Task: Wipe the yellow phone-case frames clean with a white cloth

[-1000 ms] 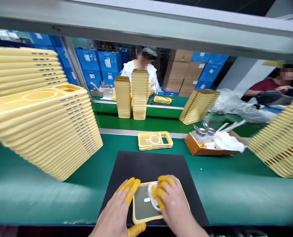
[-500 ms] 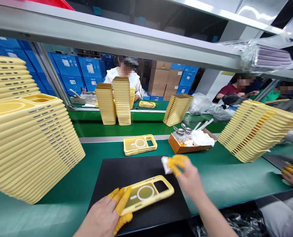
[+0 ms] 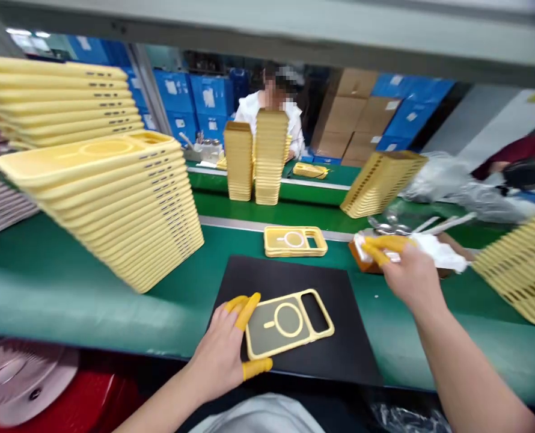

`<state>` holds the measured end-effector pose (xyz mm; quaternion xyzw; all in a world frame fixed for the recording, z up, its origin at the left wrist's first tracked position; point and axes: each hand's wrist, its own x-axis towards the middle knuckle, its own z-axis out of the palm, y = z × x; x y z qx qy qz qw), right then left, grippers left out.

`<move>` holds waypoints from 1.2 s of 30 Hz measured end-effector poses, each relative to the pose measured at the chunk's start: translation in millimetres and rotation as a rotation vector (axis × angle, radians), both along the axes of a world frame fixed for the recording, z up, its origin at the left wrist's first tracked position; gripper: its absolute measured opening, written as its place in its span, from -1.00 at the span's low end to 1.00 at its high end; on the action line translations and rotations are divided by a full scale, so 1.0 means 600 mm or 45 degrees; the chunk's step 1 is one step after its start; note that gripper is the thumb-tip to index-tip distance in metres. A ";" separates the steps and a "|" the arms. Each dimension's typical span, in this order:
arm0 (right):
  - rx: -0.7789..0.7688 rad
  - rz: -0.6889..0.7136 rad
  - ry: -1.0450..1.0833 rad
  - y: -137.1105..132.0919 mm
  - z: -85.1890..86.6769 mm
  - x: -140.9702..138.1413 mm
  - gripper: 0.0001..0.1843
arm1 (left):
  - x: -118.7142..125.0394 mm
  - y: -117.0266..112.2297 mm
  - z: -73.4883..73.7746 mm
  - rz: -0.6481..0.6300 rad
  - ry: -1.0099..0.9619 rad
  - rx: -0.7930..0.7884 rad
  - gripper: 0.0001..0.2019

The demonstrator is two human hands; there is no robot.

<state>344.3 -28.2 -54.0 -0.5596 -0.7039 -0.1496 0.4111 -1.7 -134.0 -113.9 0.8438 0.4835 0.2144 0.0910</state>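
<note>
A yellow phone case (image 3: 289, 323) with a ring mark lies flat on a black mat (image 3: 294, 282). My left hand (image 3: 225, 349), with yellow finger cots, grips the case's left end between thumb and fingers. My right hand (image 3: 400, 267) is out to the right over a brown tray (image 3: 362, 255), its cot-covered fingers pinched on a small white wipe (image 3: 362, 243). White cloths (image 3: 443, 252) lie in the tray.
A leaning stack of yellow cases (image 3: 114, 198) stands left, another (image 3: 520, 270) right. A short pile of cases (image 3: 295, 241) sits behind the mat. Beyond the green belt are more stacks (image 3: 256, 159), a leaning pile (image 3: 380, 180) and two other people.
My right hand has carried the white wipe from above the mat rightward to the brown tray. My left hand still holds the case, which now lies flat on the mat.
</note>
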 end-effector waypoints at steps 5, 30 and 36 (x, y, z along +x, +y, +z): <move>-0.092 0.585 -0.102 -0.133 -0.088 -0.223 -0.80 | 0.003 0.002 -0.007 0.003 0.004 0.032 0.00; -0.067 0.215 -0.275 -0.137 -0.101 -0.221 -0.86 | 0.014 0.013 0.003 -0.016 0.083 -0.017 0.05; 0.026 0.567 -0.013 -0.181 -0.153 -0.129 -0.80 | 0.016 0.001 0.000 -0.062 0.052 0.085 -0.09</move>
